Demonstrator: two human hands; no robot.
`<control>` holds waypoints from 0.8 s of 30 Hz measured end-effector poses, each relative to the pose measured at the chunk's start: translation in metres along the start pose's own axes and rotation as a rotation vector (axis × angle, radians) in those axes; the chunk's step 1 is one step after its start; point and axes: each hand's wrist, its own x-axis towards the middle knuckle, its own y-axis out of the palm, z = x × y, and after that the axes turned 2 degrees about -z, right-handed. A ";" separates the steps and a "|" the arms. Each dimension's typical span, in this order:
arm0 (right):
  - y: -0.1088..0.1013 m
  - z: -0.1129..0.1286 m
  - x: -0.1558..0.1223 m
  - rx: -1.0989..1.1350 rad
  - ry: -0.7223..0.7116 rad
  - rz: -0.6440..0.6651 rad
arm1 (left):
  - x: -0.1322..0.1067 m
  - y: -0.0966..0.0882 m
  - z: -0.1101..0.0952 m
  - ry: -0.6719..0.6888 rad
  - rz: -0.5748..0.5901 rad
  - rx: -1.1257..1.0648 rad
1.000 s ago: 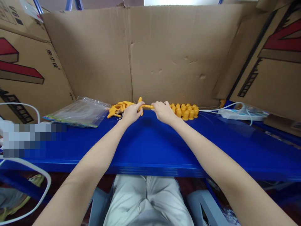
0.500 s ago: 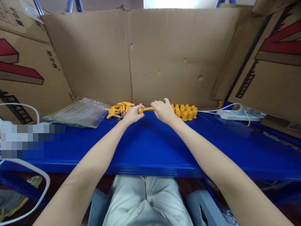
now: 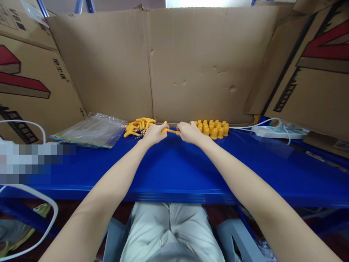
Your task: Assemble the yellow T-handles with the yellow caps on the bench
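On the left I see a clear plastic bag (image 3: 91, 130) on a blue table (image 3: 177, 167), beside a heap of yellow pieces (image 3: 139, 125). Next, the left hand (image 3: 153, 134) grips one end of a yellow ridged piece (image 3: 172, 131), which spans the gap between the hands. The right hand (image 3: 190, 133), its fingers raised half a second ago, is now curled closed around the other end; the shaft appears slightly lower in my view. Further right I see clustered yellow knobs (image 3: 214, 130), then a white power strip (image 3: 278, 133).
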 end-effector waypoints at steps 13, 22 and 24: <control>0.010 -0.016 0.001 0.118 -0.016 -0.079 | 0.000 0.005 0.010 0.024 -0.040 -0.097; 0.005 -0.003 0.000 0.061 -0.022 0.035 | 0.002 -0.001 0.008 -0.105 0.006 0.038; 0.004 -0.004 -0.001 0.027 -0.009 0.014 | 0.004 -0.001 0.010 -0.144 0.006 0.076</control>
